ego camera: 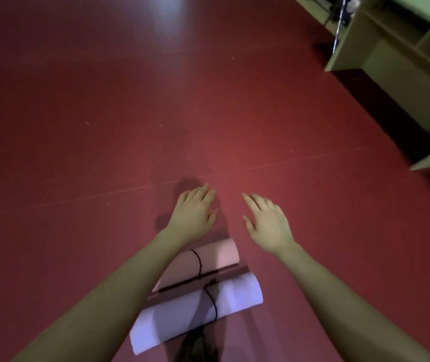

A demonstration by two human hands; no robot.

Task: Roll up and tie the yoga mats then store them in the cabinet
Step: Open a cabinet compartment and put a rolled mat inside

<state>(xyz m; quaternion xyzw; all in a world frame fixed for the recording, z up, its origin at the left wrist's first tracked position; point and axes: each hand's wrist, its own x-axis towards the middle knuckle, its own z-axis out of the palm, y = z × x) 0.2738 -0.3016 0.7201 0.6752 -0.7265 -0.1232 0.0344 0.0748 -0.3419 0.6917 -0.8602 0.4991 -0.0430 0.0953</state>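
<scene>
Red floor (104,100) holds pink mat (219,253) and lilac mat (182,314), rolled, black-tied; both hands spread.

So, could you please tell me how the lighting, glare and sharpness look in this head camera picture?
Head view: dim and reddish overall; a pale glare patch on the floor at the top; soft shadows under the left hand and across the lilac mat; the pink mat is evenly lit; wide-angle bending tilts the cabinet at the right edge; the whole frame is slightly soft.
</scene>
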